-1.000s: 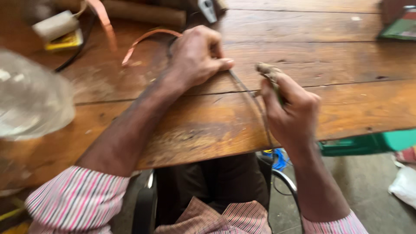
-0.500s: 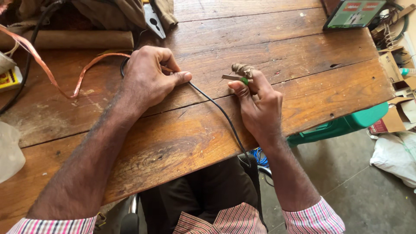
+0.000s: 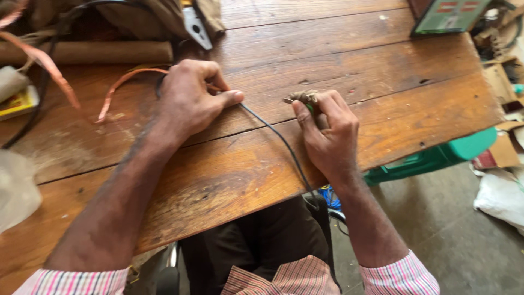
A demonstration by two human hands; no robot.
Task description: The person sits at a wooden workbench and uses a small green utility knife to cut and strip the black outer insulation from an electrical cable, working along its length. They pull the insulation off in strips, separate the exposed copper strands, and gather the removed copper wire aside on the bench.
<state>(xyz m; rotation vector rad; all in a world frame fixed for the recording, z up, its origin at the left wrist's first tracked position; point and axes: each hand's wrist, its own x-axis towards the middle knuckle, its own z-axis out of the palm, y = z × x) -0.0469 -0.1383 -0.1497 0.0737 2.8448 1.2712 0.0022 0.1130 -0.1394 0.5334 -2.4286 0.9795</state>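
My left hand (image 3: pixel 191 101) rests on the wooden table (image 3: pixel 338 65), its fingers closed over a thin black cable (image 3: pixel 275 136) that runs from under the palm across the boards and down past the table's front edge. My right hand (image 3: pixel 326 131) sits to the right of the cable, fingers curled around a small brownish tool (image 3: pixel 301 98) with a green part and a short metal tip pointing left. The two hands lie a short way apart, with the cable passing between them.
A copper-coloured strip (image 3: pixel 117 87) curls beside my left hand. Behind it lie a cardboard tube (image 3: pixel 87 52), brown cloth and a metal clip (image 3: pixel 195 24). A green-faced device (image 3: pixel 450 15) stands at the far right. A green stool (image 3: pixel 431 158) and cardboard boxes are below the table's right edge.
The view has swung left and downward, so the table edge and floor at the right show more. Both hands stay on the table in about the same grips; the right hand has shifted slightly nearer.
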